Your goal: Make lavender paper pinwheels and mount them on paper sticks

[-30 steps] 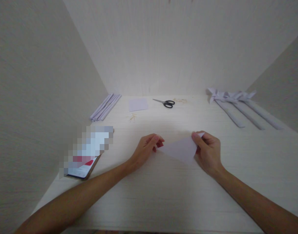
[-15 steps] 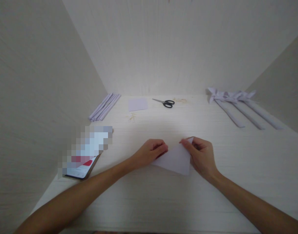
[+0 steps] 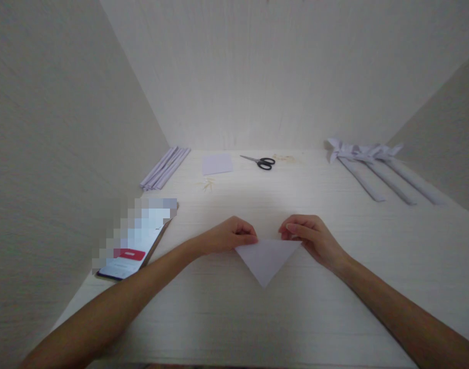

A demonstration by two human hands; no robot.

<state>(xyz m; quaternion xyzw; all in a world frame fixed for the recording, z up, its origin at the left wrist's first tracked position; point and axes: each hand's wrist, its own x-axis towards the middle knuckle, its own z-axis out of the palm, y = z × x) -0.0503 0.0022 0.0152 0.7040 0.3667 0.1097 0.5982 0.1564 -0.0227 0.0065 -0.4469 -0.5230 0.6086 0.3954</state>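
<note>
A white sheet of paper (image 3: 268, 256), folded into a triangle, lies on the pale table with its long edge away from me and its point toward me. My left hand (image 3: 229, 237) is closed, thumb and fingers pinching the long edge near the left corner. Over the right corner, my right hand (image 3: 305, 233) is loosely curled with its fingers a little apart. The corner meets the underside of this hand, and no grip on it shows.
Scissors (image 3: 260, 162) with black handles and a small stack of paper (image 3: 217, 164) lie at the back, near loose rubber bands (image 3: 207, 184). Rolled paper sticks (image 3: 165, 169) and a phone (image 3: 138, 246) are left. Paper pinwheels on sticks (image 3: 367, 152) lie back right.
The paper has turned and gone down flat, its point now facing me. My right hand's pinch on its corner has loosened. The left hand stays on the edge.
</note>
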